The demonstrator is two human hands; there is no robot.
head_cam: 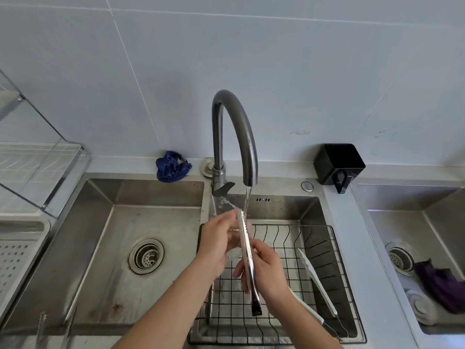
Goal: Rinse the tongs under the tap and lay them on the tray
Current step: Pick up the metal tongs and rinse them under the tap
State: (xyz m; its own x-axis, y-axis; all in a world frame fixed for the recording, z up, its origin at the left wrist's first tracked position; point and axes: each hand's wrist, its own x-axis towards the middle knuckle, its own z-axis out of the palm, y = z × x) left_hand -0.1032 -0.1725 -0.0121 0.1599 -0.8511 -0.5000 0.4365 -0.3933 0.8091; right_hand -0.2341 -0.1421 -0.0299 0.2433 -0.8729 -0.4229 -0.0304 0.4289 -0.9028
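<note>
1. nearest you: the dark hinge end of the long silver metal tongs point(244, 231) points back at you, hanging over the black wire basket point(289, 225) in the middle steel sink.
2. your right hand point(266, 270) is curled round the shaft at mid-length, with the tongs' two arms squeezed together.
3. your left hand point(217, 243) is further up, left of the shaft, with fingers touching the tip section. cannot tell whether it pinches or only rubs.
4. the long axis runs near-to-far, with the tips in the water stream point(247, 197) from the curved grey tap point(236, 137).
5. a second pair, white-tipped tongs point(314, 273), lies in the basket to the right.
6. judgement: the tray is likely the white perforated plastic tray point(17, 253) far left, well apart from the tongs. your left hand is on that side, but your right hand holds the load, so expect a cross-body swing, turning the axis to lie flat.
</note>
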